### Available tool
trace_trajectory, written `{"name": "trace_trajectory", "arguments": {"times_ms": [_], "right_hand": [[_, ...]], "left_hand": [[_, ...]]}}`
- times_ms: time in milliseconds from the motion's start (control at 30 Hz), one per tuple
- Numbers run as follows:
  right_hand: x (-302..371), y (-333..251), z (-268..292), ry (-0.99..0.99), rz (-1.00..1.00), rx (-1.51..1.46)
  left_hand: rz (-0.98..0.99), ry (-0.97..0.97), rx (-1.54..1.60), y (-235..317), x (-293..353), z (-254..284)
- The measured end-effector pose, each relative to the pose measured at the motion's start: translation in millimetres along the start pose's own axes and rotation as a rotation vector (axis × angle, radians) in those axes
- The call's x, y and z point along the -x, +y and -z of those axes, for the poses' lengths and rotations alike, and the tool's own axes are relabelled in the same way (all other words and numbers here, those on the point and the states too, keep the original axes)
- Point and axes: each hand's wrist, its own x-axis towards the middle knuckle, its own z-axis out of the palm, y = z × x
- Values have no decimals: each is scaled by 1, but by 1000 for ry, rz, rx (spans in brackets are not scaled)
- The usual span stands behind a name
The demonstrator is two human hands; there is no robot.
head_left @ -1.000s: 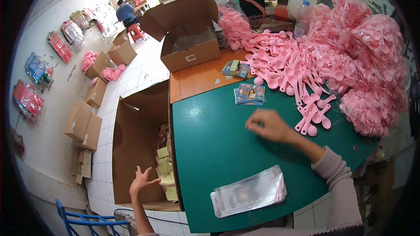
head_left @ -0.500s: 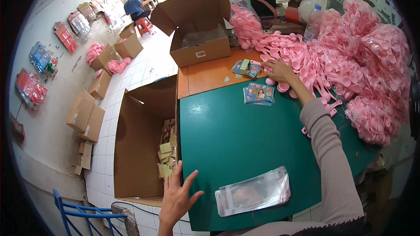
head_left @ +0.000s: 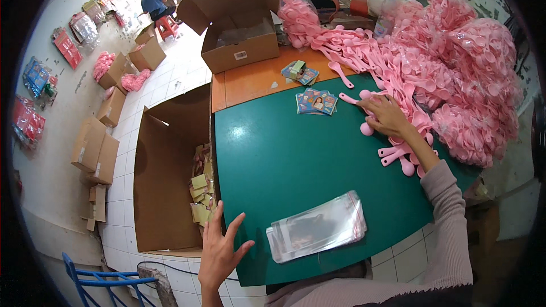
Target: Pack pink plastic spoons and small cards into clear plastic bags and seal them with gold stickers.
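My right hand point(head_left: 391, 118) lies over the near edge of a heap of pink plastic measuring spoons point(head_left: 412, 88), fingers apart and touching a few; how far they grip any is partly hidden. One spoon handle point(head_left: 348, 98) sticks out left of the fingertips. My left hand point(head_left: 223, 250) hovers at the left edge of the green table point(head_left: 273, 153), open, with nothing in it. Between my arms lies a stack of clear plastic bags point(head_left: 318, 226). Fanned picture cards point(head_left: 317, 102) rest near the far table edge. Behind them sits another card pile with a small greenish bundle point(head_left: 297, 68) on top.
A deep cardboard box point(head_left: 165, 176) with small yellowish packets stands left of the table. An open carton point(head_left: 242, 51) sits on the orange surface behind. Bagged spoons point(head_left: 478, 85) pile up at right, near a plastic bottle point(head_left: 387, 14). A person point(head_left: 154, 3) sits far off.
My right hand has drawn back toward me from beside the card pile onto nearer spoons, leaving one spoon lying apart. My left hand stays open. The whole view has shifted slightly.
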Motion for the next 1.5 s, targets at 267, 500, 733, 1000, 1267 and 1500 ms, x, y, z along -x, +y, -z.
{"name": "trace_trajectory", "arguments": {"times_ms": [267, 500, 733, 1000, 1267, 1500], "right_hand": [[13, -23, 37, -73, -62, -371], [-15, -47, -22, 149, -120, 62], [-24, -62, -5, 124, -206, -282], [6, -100, 42, 219, -219, -1168], [25, -112, 45, 296, -285, -1452], [31, -115, 29, -124, -105, -1475]], "left_hand": [[-319, 11, -10, 36, -33, 10], [-433, -214, 208, 91, -110, -36], [-398, -371, 394, 91, -116, -59], [-375, -249, 592, 85, -111, -67], [-278, -400, 751, 82, -118, -61], [-276, -359, 1034, 59, -120, -77]]}}
